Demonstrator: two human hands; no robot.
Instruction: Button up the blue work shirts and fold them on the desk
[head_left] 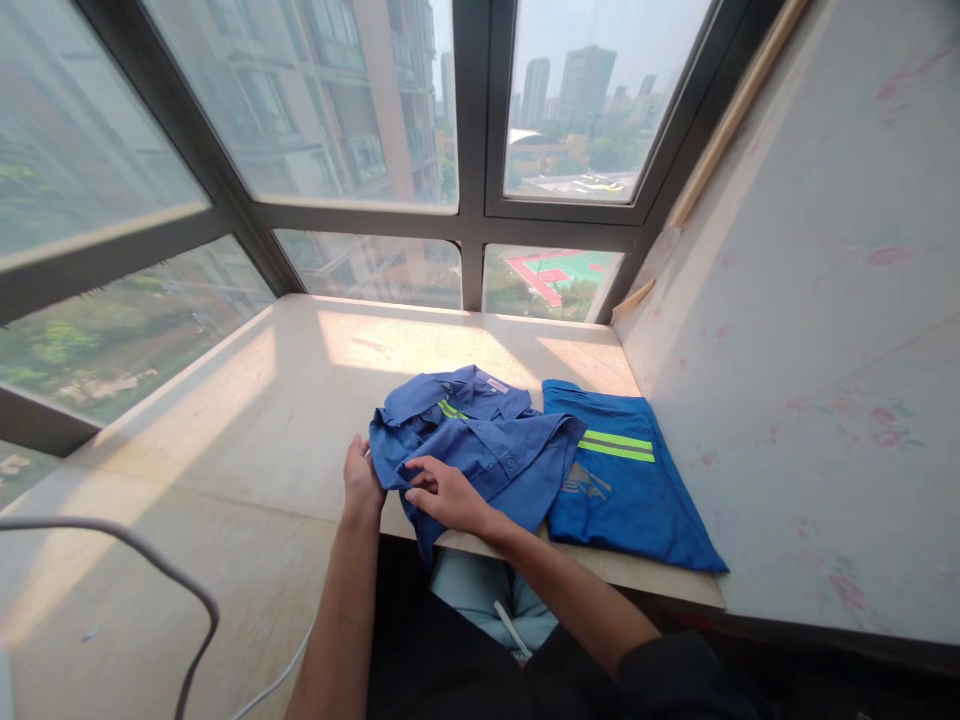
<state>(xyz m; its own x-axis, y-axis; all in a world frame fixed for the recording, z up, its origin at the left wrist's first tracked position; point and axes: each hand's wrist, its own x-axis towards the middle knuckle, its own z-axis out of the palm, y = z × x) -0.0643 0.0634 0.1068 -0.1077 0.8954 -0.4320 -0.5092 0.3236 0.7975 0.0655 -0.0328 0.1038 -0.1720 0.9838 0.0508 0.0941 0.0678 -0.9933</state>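
A blue work shirt (480,435) with a yellow-green stripe lies crumpled on the pale window ledge (300,400). My left hand (360,478) rests against its left edge, fingers curled onto the cloth. My right hand (448,493) lies on the shirt's near part, fingers pinched on a fold of fabric. To the right sits a folded blue garment (626,480) with two yellow-green reflective stripes, touching the shirt.
Large windows (337,110) with dark frames stand behind and to the left of the ledge. A pale wall (810,320) rises on the right. A white cable (150,565) loops at the lower left. The ledge's front edge runs under the garments.
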